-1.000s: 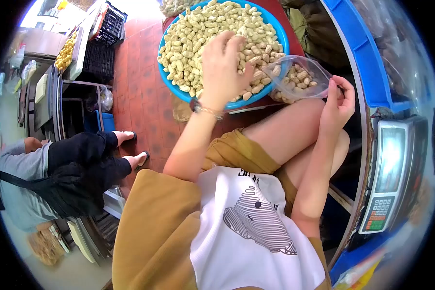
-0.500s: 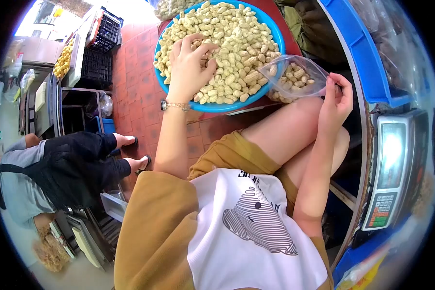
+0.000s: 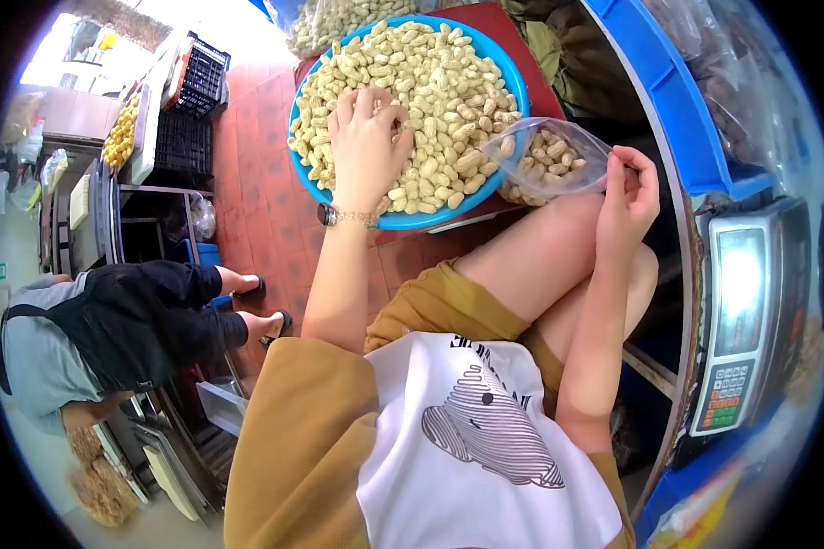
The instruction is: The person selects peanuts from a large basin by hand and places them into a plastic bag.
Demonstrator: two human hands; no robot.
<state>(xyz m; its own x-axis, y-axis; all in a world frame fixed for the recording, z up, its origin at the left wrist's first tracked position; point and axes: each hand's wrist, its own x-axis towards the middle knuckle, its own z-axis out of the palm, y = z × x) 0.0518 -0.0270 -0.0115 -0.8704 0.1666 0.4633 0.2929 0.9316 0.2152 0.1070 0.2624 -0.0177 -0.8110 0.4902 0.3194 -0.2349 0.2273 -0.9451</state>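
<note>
A blue round basin [image 3: 521, 87] is heaped with peanuts [image 3: 439, 82]. My left hand [image 3: 364, 151], with a bracelet at the wrist, rests on the left part of the heap. Its fingers are curled round some peanuts, and the fingertips are partly hidden among them. At the basin's lower right, a clear plastic bag [image 3: 558, 137] with peanuts inside lies against its rim, near my raised knee. My right hand [image 3: 630, 188] pinches the bag's right edge between thumb and fingers, holding its mouth apart.
Right of me stand a digital scale [image 3: 740, 311] and a blue tray [image 3: 673, 101] beside bagged goods. Another bag of peanuts [image 3: 339, 23] sits behind the basin. At left, a person [image 3: 124, 320] in dark clothes bends over near shelves and black crates [image 3: 201, 78].
My left hand has moved left across the peanuts, and its fingers have drawn in. My right hand still holds the bag's edge. The person at left has bent further over.
</note>
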